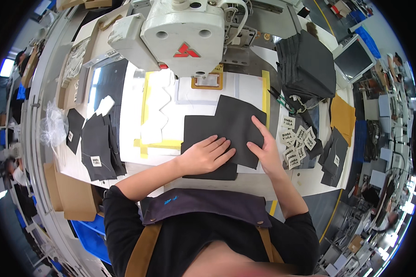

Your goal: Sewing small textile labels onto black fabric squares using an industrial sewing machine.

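Two overlapping black flat pieces (235,113) lie on the white work surface below the white machine head (182,32). My left hand (207,156) rests palm down on them, fingers stretched out. My right hand (265,152) is at the right edge of the upper piece, its index finger and thumb spread apart on the surface. Just right of that hand is a pile of small white printed labels (296,145). Behind my hands a clear frame with a gold rim (207,84) sits under the machine, and a white zigzag-edged sheet (156,108) lies to the left.
A tall stack of black pieces (305,64) stands at back right, beside green-handled pliers (279,99). More black pieces lie left (97,143) and right (333,161), near a yellow sheet (342,117). A tray (71,78) and plastic bag (53,124) are at left. Co-workers (388,221) sit beyond.
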Available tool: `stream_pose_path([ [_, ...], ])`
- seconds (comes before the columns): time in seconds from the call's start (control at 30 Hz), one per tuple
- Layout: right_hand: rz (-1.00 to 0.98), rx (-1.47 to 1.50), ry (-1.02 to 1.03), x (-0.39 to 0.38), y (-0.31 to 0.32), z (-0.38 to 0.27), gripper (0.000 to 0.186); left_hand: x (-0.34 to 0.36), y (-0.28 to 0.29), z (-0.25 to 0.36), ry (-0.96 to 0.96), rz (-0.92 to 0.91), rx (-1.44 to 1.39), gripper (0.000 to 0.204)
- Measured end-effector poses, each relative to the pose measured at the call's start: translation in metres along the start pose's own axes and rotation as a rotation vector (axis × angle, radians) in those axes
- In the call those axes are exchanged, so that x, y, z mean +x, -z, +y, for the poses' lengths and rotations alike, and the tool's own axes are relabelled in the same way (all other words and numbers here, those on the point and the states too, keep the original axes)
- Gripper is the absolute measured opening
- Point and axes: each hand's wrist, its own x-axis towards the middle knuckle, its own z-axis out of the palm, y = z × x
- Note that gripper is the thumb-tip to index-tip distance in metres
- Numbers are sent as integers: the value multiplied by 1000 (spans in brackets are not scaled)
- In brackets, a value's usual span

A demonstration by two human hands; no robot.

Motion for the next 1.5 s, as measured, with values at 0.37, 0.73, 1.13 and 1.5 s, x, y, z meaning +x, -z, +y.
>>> stream_pose_path([
  [0.37, 166, -298, 80, 10, -9, 4, 70, -9, 4, -52, -283, 198, 85, 21],
  [0.73, 283, -378, 106, 18, -16, 12, 79, 0, 4, -91, -356, 126, 91, 16],
  [1.13, 194, -307, 170, 67, 15, -5, 81, 21, -8, -115, -344, 292, 199, 15],
  [1.5, 191, -633, 570, 87, -9, 0, 52, 7, -4, -117, -100, 235, 340, 20],
])
